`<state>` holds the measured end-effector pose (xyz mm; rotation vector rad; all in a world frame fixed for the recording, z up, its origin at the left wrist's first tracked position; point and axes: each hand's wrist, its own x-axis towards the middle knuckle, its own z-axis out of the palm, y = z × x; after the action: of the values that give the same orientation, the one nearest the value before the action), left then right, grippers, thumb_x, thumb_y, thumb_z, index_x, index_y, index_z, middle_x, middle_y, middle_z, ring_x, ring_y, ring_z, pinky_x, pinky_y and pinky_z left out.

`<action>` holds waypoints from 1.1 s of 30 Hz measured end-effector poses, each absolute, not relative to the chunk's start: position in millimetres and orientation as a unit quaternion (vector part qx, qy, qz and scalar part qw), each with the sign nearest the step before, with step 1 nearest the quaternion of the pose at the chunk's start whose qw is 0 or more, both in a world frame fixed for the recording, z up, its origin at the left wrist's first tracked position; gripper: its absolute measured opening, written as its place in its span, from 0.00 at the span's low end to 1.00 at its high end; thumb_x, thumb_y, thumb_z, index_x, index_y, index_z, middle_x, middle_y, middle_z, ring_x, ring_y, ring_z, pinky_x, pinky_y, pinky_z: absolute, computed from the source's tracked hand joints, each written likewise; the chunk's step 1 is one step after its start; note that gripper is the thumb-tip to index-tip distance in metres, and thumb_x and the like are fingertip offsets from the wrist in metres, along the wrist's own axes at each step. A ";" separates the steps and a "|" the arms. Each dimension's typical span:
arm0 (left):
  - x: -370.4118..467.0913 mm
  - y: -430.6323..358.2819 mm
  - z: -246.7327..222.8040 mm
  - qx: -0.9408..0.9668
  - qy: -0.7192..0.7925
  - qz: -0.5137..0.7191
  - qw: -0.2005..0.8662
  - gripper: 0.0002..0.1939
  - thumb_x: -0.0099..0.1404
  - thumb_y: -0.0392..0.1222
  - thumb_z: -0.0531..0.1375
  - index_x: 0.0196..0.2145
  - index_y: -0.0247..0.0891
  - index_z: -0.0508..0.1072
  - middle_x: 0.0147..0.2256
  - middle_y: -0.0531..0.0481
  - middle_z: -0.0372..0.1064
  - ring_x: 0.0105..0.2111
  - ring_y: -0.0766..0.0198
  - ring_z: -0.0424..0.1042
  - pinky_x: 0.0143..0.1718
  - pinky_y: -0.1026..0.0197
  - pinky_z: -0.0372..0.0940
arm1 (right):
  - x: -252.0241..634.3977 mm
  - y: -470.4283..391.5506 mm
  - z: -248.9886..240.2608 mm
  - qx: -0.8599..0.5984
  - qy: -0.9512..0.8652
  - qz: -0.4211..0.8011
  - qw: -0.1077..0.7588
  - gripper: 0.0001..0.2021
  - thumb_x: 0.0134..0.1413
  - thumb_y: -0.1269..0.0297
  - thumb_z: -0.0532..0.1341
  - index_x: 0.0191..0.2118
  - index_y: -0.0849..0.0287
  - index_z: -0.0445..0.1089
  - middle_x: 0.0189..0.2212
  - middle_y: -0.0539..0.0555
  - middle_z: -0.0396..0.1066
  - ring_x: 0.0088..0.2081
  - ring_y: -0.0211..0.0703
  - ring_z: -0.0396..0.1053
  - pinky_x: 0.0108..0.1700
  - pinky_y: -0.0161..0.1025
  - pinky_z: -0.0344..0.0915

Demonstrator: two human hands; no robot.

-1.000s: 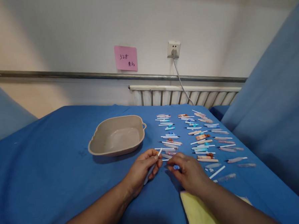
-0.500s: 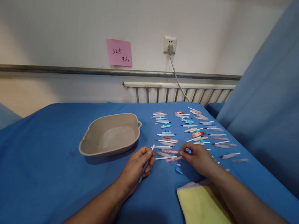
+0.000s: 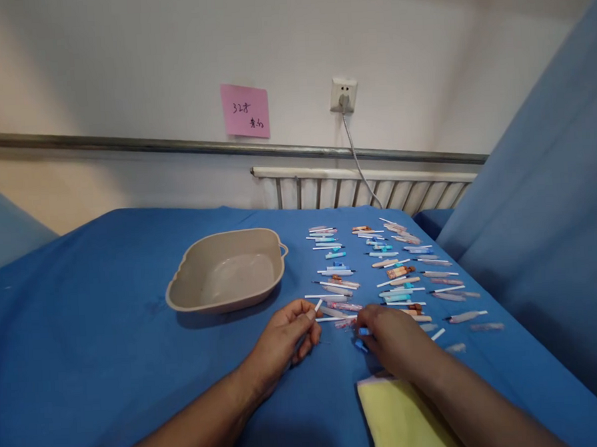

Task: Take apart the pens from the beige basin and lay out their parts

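Note:
My left hand [image 3: 289, 336] is closed around a thin white pen refill [image 3: 318, 305], whose end pokes out above the thumb. My right hand [image 3: 392, 335] reaches low over the blue sheet, its fingers pinched on a small blue pen cap [image 3: 365, 331]. Just below those fingertips lies another small blue piece [image 3: 361, 345]. Between the hands are a pink patterned pen barrel [image 3: 347, 307] and a white refill [image 3: 333, 319] lying flat. What the right palm covers is hidden.
Several rows of pen parts [image 3: 397, 272] spread over the right side of the blue sheet [image 3: 109, 340]. A beige basin [image 3: 223, 306] stands left of them. Folded yellow cloth [image 3: 398, 412] lies under my right forearm. A rail [image 3: 174, 145], radiator [image 3: 326, 173] and plugged cable [image 3: 357, 154] are behind.
My right hand has turned over and come down toward the loose blue piece, with the blue cap still in its fingers. My left hand has shifted slightly; the whole view moved a little.

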<state>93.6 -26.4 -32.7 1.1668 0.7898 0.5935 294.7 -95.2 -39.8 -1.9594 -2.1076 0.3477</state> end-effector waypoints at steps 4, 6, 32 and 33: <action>93.9 -32.7 -29.3 0.538 0.355 0.259 0.719 0.13 0.59 0.50 0.59 0.32 0.37 0.63 0.19 0.58 0.63 0.12 0.76 0.51 0.13 0.71 0.42 | 289.8 -98.4 -35.1 -0.669 -0.733 0.095 0.074 0.12 0.45 0.76 0.57 0.37 0.58 0.70 0.34 0.57 0.74 0.35 0.47 0.71 0.32 0.37 0.55; 94.0 -35.5 -28.1 0.546 0.351 0.255 0.717 0.13 0.59 0.50 0.59 0.32 0.37 0.63 0.19 0.58 0.63 0.12 0.76 0.51 0.13 0.71 0.42 | 288.2 -99.6 -33.1 -0.667 -0.737 0.093 0.059 0.14 0.44 0.78 0.56 0.37 0.58 0.70 0.34 0.57 0.74 0.34 0.47 0.71 0.31 0.37 0.54; 102.6 -59.7 -26.7 0.559 0.287 0.198 0.752 0.16 0.60 0.54 0.57 0.32 0.37 0.63 0.19 0.57 0.68 0.11 0.75 0.59 0.11 0.72 0.47 | 265.8 -99.8 -34.7 -0.392 -0.259 0.681 0.562 0.13 0.44 0.60 0.69 0.25 0.61 0.66 0.11 0.39 0.48 0.14 0.25 0.37 0.16 0.30 0.37; 102.5 -59.3 -27.0 0.558 0.287 0.196 0.753 0.15 0.60 0.53 0.57 0.33 0.37 0.63 0.19 0.57 0.68 0.11 0.75 0.59 0.11 0.72 0.47 | 265.7 -100.0 -34.4 -0.403 -0.268 0.669 0.565 0.13 0.43 0.60 0.69 0.25 0.60 0.66 0.11 0.39 0.48 0.14 0.26 0.37 0.16 0.30 0.37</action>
<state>102.5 -59.3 -27.0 1.2183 0.6265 0.4273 265.7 -100.0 -34.4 -0.9483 -0.6295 1.5730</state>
